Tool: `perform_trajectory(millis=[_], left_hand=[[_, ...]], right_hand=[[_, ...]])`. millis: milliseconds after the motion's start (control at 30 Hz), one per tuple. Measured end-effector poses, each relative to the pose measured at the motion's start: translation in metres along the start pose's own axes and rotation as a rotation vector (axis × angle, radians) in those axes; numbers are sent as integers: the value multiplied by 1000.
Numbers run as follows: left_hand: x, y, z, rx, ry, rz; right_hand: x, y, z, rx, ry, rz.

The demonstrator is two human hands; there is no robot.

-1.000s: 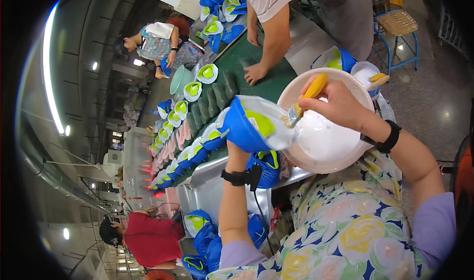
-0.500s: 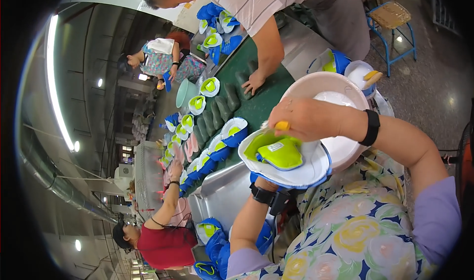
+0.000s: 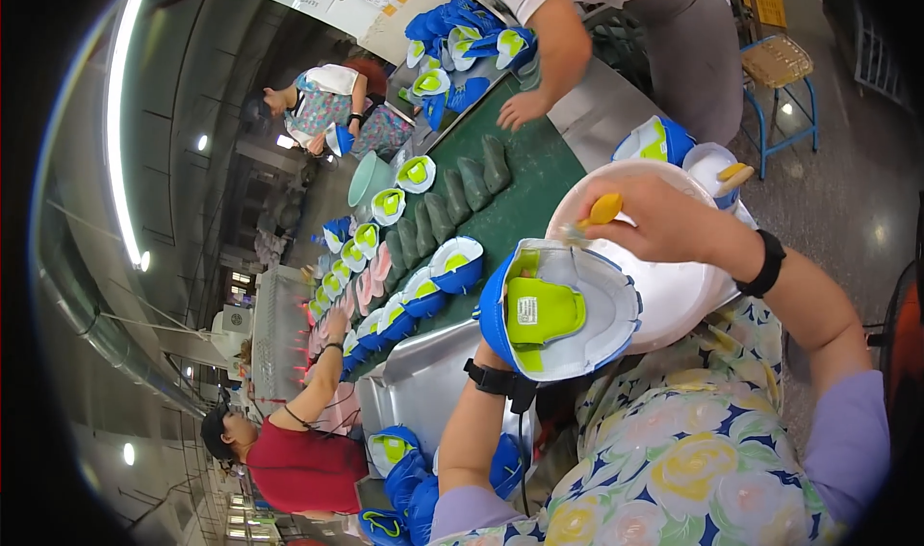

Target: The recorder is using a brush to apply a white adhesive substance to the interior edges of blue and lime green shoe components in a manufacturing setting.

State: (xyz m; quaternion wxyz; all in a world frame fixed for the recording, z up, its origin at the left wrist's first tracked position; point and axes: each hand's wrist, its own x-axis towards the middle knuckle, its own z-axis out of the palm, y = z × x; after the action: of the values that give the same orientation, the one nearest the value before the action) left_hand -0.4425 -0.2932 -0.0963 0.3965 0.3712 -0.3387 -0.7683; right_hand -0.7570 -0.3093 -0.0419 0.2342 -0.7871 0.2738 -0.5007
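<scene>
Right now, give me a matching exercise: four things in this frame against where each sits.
Things:
1. shoe upper
2. yellow-handled brush
3. white bowl
4. green belt

Places:
A. under a co-worker's hand, carrying a row of shoe parts
B. in the right hand
C. on the left hand, opening toward the camera
D. behind the held shoe, on the lap side

Pairs: 1-C, 2-B, 3-D, 4-A

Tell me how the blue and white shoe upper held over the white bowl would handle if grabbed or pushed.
The shoe upper probably weighs little: the left hand props it from below alone. It looks soft rather than rigid, a thin shell with a green lining, so it may flex under a push. Its white rim, where the right hand works a yellow brush, may be wet or tacky.
</scene>
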Motion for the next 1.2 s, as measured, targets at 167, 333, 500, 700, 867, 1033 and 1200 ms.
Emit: perform_trajectory(millis=[167,333,500,700,867,1033,1200], left_hand=[[-5,21,85,56,86,156],[15,-19,-78,57,-138,175],[20,5,-118,287,330,235],[66,27,-177,173,408,232],[131,23,-251,120,571,208],[140,-8,-317,1022,987,103],[71,14,-229,1287,855,486]], right_hand=[[-11,18,9,-287,-113,-255],[-12,3,3,-201,-407,-66],[-11,0,-2,84,53,224],[-35,7,20,156,-41,481],[-39,18,24,34,-138,547],[-35,44,33,91,-258,605],[-25,86,50,10,-231,717]])
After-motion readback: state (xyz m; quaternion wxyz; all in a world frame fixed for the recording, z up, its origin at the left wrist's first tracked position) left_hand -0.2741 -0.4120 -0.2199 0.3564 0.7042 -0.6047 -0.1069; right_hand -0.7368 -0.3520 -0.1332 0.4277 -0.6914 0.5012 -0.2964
